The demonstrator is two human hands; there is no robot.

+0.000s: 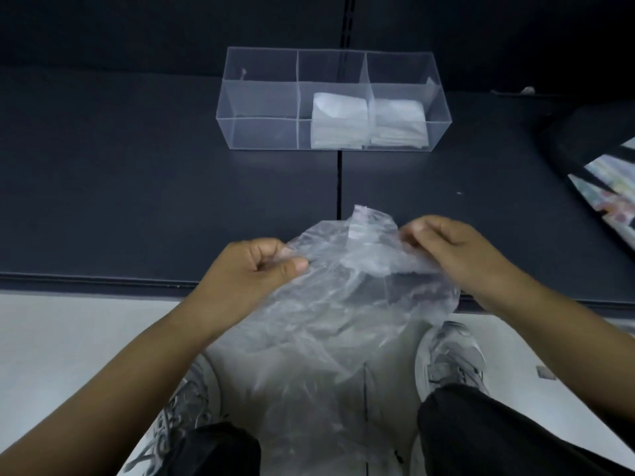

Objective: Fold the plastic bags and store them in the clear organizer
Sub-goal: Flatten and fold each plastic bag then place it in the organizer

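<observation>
A crumpled clear plastic bag [347,290] hangs between my hands over the front edge of the dark shelf [137,201] and down past my legs. My left hand [254,269] pinches its upper left edge between thumb and curled fingers. My right hand [446,245] grips the upper right edge with curled fingers. Farther back on the shelf stands the clear organizer [261,108] with three compartments. Its left one holds nothing. Folded white bags [338,120] lie in the middle compartment, and a second folded stack [398,121] lies in the right one.
A dark bag with colourful contents [604,180] sits at the right edge of the shelf. A seam [339,180] runs down the shelf's middle. Below are a pale floor, my grey shoes [450,355] and my black trousers.
</observation>
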